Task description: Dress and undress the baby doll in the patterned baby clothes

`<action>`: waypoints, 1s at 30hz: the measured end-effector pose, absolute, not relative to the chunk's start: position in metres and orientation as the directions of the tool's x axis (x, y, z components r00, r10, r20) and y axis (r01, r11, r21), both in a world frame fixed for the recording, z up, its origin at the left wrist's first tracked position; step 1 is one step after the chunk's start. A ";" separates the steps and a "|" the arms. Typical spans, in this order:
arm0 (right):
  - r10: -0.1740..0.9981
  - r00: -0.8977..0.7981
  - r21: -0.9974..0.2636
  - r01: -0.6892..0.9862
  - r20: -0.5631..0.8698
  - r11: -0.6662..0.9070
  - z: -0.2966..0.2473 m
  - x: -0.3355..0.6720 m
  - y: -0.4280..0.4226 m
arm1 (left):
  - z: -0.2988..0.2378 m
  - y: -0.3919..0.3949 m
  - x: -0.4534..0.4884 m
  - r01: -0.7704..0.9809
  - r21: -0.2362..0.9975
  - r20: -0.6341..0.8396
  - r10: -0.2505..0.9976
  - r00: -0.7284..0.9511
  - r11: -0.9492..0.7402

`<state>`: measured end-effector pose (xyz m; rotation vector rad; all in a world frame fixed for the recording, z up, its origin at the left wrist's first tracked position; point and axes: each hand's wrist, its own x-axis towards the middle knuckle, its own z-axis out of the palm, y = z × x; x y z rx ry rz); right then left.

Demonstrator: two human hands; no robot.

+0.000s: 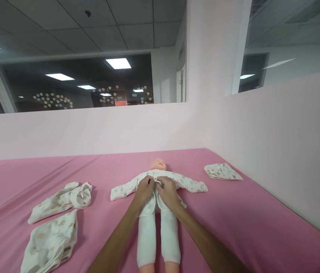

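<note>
A baby doll (pixel 158 164) lies on its back on the pink bed sheet (pixel 233 212), head away from me, arms spread. It wears a white printed top (pixel 189 182) and white leggings (pixel 147 235). My left hand (pixel 144 190) and my right hand (pixel 167 190) rest together on the doll's chest. Both have their fingers pinched on the front edges of the top near the collar.
Two crumpled printed baby garments lie at the left: one (pixel 63 201) nearer the doll, another (pixel 50 242) closer to me. A folded printed cloth (pixel 222 171) sits at the right near the pale pink wall (pixel 276 151). The bed's right edge (pixel 313 231) runs along that wall.
</note>
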<state>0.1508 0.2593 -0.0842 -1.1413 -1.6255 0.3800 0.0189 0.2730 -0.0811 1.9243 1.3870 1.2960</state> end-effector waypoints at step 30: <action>0.923 0.159 -0.937 0.070 0.349 0.342 -0.084 0.169 0.224 | -0.093 0.216 0.035 0.761 0.495 0.681 0.731 -0.041 -0.419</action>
